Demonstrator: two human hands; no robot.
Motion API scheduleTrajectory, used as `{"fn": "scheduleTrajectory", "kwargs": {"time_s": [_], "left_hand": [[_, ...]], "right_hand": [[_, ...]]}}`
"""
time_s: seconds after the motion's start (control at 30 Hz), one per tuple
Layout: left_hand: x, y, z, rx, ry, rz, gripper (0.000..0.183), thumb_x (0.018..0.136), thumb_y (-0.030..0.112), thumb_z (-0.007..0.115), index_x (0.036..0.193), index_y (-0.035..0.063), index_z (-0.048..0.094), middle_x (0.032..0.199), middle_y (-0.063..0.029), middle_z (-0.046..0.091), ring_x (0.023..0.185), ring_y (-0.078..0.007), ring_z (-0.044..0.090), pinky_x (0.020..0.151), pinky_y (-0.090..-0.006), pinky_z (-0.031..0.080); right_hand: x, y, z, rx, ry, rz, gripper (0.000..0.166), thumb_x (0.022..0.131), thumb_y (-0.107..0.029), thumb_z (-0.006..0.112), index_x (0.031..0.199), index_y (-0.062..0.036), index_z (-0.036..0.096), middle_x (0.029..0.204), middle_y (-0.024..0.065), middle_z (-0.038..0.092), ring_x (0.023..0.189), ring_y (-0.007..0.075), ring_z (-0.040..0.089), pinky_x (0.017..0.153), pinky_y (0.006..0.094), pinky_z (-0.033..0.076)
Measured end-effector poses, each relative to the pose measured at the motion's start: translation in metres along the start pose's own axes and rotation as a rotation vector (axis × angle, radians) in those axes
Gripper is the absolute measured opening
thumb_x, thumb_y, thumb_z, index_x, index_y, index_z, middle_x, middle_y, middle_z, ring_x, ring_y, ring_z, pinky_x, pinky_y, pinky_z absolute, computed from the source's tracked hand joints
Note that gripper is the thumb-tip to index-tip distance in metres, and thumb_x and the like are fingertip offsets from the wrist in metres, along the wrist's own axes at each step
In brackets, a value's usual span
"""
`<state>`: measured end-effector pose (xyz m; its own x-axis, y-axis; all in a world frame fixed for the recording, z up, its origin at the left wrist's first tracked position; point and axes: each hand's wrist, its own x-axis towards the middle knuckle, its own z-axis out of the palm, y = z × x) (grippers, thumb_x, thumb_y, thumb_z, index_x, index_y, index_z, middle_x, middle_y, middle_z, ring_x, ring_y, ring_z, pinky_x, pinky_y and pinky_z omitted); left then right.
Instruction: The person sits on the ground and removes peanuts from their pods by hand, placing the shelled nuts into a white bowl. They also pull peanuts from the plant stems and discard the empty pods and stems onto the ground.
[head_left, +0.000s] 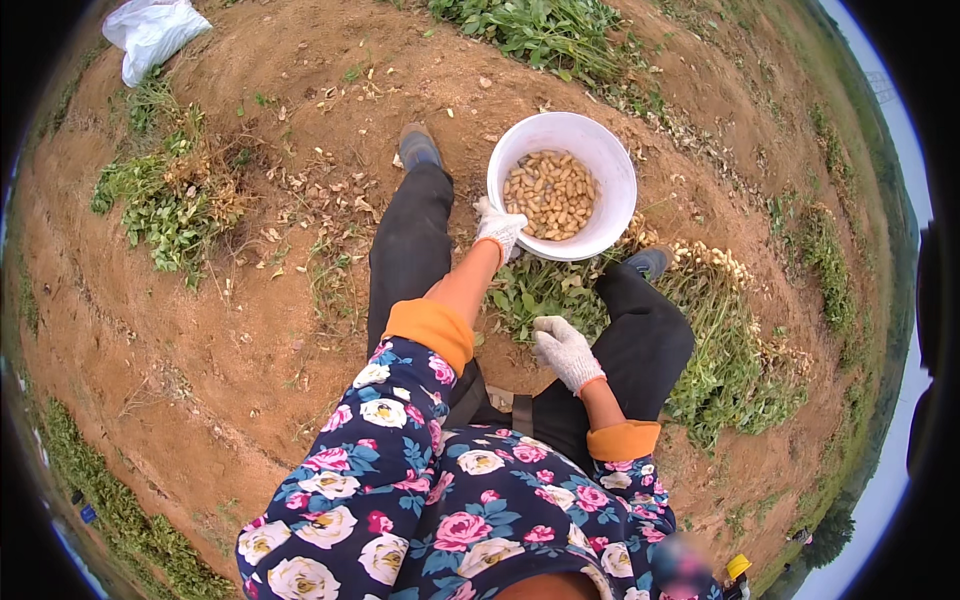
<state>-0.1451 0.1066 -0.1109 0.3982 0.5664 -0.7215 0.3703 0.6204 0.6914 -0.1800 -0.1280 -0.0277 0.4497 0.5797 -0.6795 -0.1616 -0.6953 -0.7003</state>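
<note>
My left hand (500, 226), in a white knit glove with an orange cuff edge, grips the near left rim of a white plastic bucket (615, 187). Unshelled peanuts (553, 196) cover the bucket's bottom. Below and to the right of the bucket, my right hand (566, 351), gloved alike, is held above my lap with its fingers curled; nothing shows in it. Pulled peanut plants (724, 345) lie by my right leg, pods towards the top. More green leaves (544, 292) lie between my legs, just below the bucket.
A white sack (154, 34) lies at the upper left on brown soil. Piles of peanut plants lie at the left (169, 202) and top (540, 30). Dry leaves are scattered about. A yellow object (738, 565) and part of a person show at the lower right.
</note>
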Motion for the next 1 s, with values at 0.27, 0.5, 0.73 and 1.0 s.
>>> {"fn": "scheduleTrajectory", "kwargs": {"time_s": [0.27,0.5,0.73,1.0], "left_hand": [[0.001,-0.009,0.017,-0.407,-0.159,-0.016,0.072,0.065,-0.016,0.052,0.125,0.0135,0.027,0.121,-0.0212,0.042,0.096,-0.0399,0.059,0.071,-0.0627,0.055],[-0.007,0.03,0.055,-0.467,-0.402,0.087,0.062,0.074,-0.013,0.044,0.134,-0.0045,0.03,0.131,-0.0276,0.042,0.116,-0.0473,0.049,0.087,-0.0676,0.047],[0.033,0.041,0.068,-0.467,-0.438,-0.161,0.052,0.083,-0.002,0.057,0.13,0.002,0.039,0.125,-0.0194,0.048,0.117,-0.0373,0.049,0.097,-0.0569,0.044],[-0.028,-0.059,0.025,-0.06,-0.391,-0.202,0.038,0.094,0.017,0.053,0.127,0.0005,0.042,0.134,-0.0229,0.042,0.114,-0.0385,0.051,0.091,-0.0484,0.05]], "right_hand": [[-0.006,-0.01,-0.008,-0.741,-0.023,-0.233,0.022,0.084,-0.014,0.05,0.101,-0.0038,0.06,0.104,0.0185,0.064,0.098,0.0339,0.062,0.083,0.0421,0.05],[-0.001,0.02,-0.007,-0.802,0.038,-0.312,0.015,0.08,-0.01,0.054,0.091,-0.0031,0.062,0.092,0.0174,0.067,0.087,0.0339,0.066,0.072,0.0428,0.054],[-0.005,0.026,-0.012,-0.844,0.025,-0.249,0.016,0.078,-0.01,0.058,0.09,-0.0041,0.065,0.094,0.0167,0.068,0.088,0.0322,0.067,0.072,0.0415,0.054],[-0.004,0.04,-0.02,-0.817,0.043,-0.175,0.019,0.077,-0.012,0.059,0.093,-0.0053,0.067,0.097,0.0158,0.069,0.089,0.0336,0.067,0.073,0.0419,0.054]]}}
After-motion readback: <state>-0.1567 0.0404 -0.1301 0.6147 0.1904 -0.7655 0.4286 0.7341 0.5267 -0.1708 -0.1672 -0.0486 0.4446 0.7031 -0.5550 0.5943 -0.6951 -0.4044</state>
